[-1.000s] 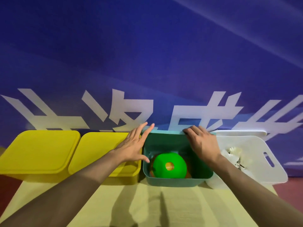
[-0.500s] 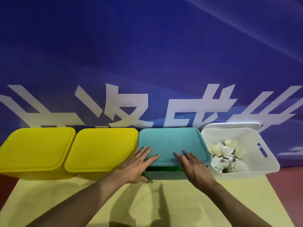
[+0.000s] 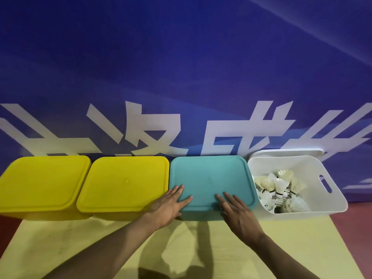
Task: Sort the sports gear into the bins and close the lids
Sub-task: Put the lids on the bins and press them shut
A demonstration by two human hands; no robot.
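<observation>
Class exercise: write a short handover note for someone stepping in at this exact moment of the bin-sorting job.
Left hand and right hand: both flat, fingers straight, pressing the near edge of the teal lid.
Two yellow bins on the left have lids on.
Teal bin: lid on.
White bin, far right: open, full of shuttlecocks; its white lid sits behind it.
Left to do: put on the white lid.

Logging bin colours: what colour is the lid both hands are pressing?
Teal lid, seen in the head view, the only view.
</observation>
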